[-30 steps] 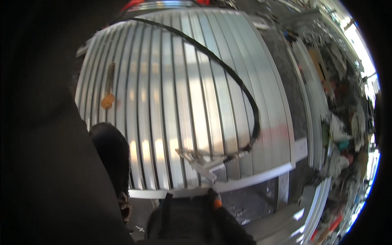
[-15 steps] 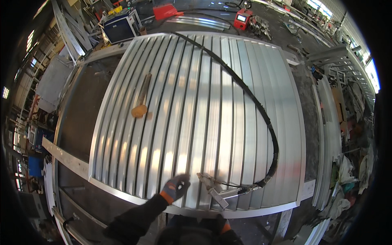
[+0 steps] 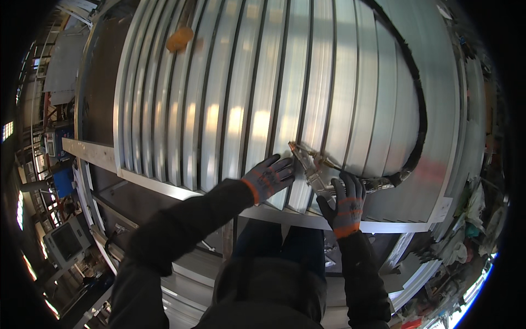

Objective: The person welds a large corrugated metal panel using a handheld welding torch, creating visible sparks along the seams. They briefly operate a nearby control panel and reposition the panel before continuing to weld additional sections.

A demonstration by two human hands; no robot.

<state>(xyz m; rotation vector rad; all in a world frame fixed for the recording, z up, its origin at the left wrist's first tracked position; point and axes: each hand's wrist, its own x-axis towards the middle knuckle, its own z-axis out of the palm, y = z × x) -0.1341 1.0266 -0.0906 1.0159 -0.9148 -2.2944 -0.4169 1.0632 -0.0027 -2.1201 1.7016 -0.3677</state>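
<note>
A metal welding torch [image 3: 313,174] with a narrow copper-coloured tip lies on the slatted aluminium panel [image 3: 246,131] near its front edge. My left hand [image 3: 271,180], in a grey glove with an orange cuff, rests on the slats just left of the torch, fingers stretched out and holding nothing. My right hand [image 3: 347,204], gloved alike, reaches over the torch's rear end. Its thumb and fingers are apart on either side of that end, not closed round it. A thick black cable [image 3: 419,104] curves from the torch along the panel's right side.
A wooden-handled mallet [image 3: 179,39] lies on the panel's far left. Under the panel, a metal support frame [image 3: 90,154] juts out at left. A grey boxy monitor [image 3: 67,241] stands lower left. Crumpled plastic sheeting [image 3: 457,252] lies at the right.
My right hand has come up from below the panel's edge to the torch. My left hand has opened flat on the slats. The view has tilted down and closer.
</note>
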